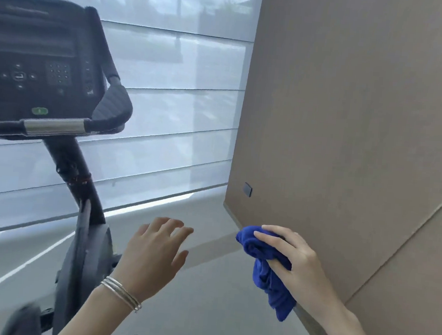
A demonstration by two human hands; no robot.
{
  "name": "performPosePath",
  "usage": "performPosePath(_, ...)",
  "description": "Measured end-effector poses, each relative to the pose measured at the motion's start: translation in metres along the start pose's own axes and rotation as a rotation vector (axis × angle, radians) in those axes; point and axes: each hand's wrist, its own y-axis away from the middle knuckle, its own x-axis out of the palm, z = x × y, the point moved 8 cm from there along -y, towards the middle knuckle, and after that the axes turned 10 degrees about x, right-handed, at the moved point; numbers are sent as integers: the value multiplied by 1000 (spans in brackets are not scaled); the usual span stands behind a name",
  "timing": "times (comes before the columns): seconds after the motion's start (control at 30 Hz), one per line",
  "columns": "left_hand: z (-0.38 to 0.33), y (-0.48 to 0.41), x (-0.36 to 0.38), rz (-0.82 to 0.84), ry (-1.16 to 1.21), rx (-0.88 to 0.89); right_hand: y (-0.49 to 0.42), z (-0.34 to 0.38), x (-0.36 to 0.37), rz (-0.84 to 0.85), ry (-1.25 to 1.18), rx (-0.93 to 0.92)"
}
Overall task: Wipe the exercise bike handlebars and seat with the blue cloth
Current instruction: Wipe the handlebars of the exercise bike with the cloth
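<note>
While the right hand (295, 256) grips the blue cloth (264, 275), left hand (153, 252) spreads (handlebars (113, 107) cropped leftward).

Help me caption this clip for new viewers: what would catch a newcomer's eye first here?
The bright blue cloth, bunched in the right hand at lower right against the tan wall, stands out most. Next come the exercise bike's dark console and handlebar at upper left, before the pale window blinds. The left hand, open and empty, with silver bracelets at its wrist, hovers at lower centre.
</note>
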Motion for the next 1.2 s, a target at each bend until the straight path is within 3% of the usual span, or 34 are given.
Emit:
performPosePath(0.3, -36, -39, -4, -87, -51, -309, -96, -52, -31, 196, -108, -273)
performPosePath(0.47, -28, -25, -17, -61, -124, -462, -127, -36, 4, 276, -287, -383)
performPosePath(0.63, 11, -4, -31, -77, -197, -618, -162, 8, 56, 342, -396, -519)
performPosePath(0.9, 103, -12, -64, -169, -302, -680, -238, 95, 122, 361, -505, -700)
performPosePath(1.03, 149, -18, -74, -146, -336, -700, -266, 137, 141, 232, -503, -859)
performPosePath(1.2, 192, -13, -79, -115, -357, -781, -298, 183, 169, 203, -452, -934)
